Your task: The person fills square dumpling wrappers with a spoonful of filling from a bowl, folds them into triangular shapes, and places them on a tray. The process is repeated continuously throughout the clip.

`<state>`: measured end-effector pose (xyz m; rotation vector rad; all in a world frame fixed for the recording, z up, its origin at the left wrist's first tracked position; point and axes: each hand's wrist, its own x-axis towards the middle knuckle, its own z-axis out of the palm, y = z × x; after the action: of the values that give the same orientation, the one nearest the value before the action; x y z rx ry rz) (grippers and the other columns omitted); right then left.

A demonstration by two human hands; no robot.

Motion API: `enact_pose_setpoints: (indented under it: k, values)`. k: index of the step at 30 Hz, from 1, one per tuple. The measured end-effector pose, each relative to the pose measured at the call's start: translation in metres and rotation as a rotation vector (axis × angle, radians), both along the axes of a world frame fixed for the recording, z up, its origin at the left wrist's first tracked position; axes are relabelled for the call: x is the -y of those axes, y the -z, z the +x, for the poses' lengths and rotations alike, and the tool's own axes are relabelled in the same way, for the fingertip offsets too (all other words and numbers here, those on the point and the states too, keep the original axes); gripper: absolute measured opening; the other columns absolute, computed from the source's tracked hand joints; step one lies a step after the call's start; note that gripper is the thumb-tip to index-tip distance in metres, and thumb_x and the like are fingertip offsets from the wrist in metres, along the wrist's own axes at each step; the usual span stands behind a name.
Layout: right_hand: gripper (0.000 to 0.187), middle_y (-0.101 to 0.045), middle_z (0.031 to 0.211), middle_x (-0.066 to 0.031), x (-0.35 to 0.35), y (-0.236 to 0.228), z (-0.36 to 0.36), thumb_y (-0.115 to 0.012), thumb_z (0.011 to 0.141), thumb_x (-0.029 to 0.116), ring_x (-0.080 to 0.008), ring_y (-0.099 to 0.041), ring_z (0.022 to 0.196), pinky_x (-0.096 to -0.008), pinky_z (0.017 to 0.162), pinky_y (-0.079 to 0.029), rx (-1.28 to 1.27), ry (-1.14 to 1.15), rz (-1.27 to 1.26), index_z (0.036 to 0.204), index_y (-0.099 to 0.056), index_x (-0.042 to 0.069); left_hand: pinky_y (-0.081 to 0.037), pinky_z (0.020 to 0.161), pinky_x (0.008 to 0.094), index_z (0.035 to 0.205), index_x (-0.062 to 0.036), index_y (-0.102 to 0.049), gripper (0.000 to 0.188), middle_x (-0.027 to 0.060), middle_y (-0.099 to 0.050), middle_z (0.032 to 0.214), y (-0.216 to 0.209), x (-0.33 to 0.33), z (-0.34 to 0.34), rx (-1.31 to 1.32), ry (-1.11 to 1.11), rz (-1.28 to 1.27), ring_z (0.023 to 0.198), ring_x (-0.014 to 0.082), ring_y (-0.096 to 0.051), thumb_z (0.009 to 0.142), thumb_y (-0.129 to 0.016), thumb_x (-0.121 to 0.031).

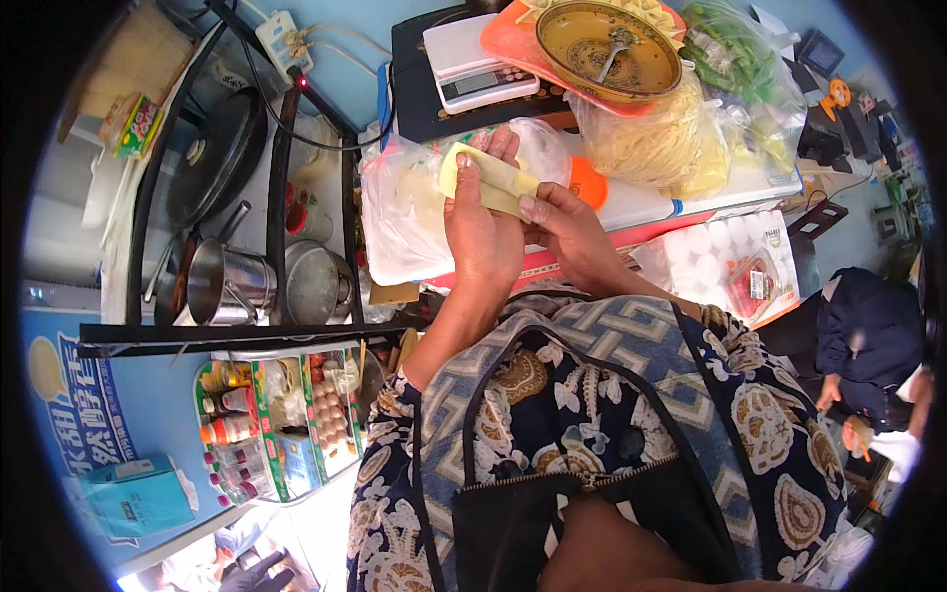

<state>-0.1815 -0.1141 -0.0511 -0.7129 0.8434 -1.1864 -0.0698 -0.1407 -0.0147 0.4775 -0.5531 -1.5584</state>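
Pinched by left hand [480, 229] and right hand [575, 235], a sheet [508, 178] — bowl [564, 47] with spoon [612, 61]; bag [774, 113] of greens [732, 51] toward counter's [641, 210] right edge.

Illumination is bright and fairly even across the centre. Exposure clips to white at the lower left, below the eggs [330, 414], and detail there is lost. The shelf interior around the black round lid [219, 163] is dimmer. Specular glare appears on the clear plastic bag [404, 212] and the steel saucepan [212, 281]. The left hand [485, 235], right hand [575, 234] and pale-yellow sheet [508, 182] register clearly. The dark jacket [868, 321] at right is softer. Fisheye distortion bends straight edges near the rim, which shows blue-violet fringing and falls to black.
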Motion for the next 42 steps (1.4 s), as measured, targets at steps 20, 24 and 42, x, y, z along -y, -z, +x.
enact_pose_setpoints:
  k: [20,24,42]
  values:
    - [0.017,-0.061,0.080,-0.0018,0.010,-0.029,-0.001,-0.065,0.090,0.014,-0.0096,-0.053,0.070,-0.0242,0.063,-0.042,-0.322,0.333,-0.531,0.101,-0.067,0.000,-0.047,0.091,0.0377,0.111,-0.0021,-0.056,0.022,0.0110,-0.067,0.093,0.009,-0.002,0.022,0.061,0.088,0.026,0.095,0.0209,-0.062,0.094,-0.059,-0.016]
    - [0.013,-0.060,0.079,-0.0037,0.024,-0.047,-0.031,-0.068,0.087,0.010,-0.0104,-0.054,0.073,-0.0249,0.061,-0.040,-0.741,0.125,-0.868,0.096,-0.069,0.001,-0.048,0.082,0.0287,0.100,-0.0027,-0.061,0.011,0.0071,-0.067,0.088,0.002,0.001,0.030,0.279,0.048,-0.080,0.084,0.0137,-0.061,0.090,-0.063,-0.006]
    - [0.031,-0.057,0.076,0.0010,0.066,-0.057,-0.105,-0.072,0.082,0.014,-0.0052,-0.053,0.072,-0.0239,0.064,-0.042,-0.838,-0.399,-0.517,0.106,-0.056,0.005,-0.045,0.068,0.0223,0.093,0.0018,-0.069,0.023,0.0017,-0.066,0.080,0.012,0.026,-0.005,1.068,0.203,-0.210,0.076,0.0051,-0.056,0.092,-0.063,-0.020]
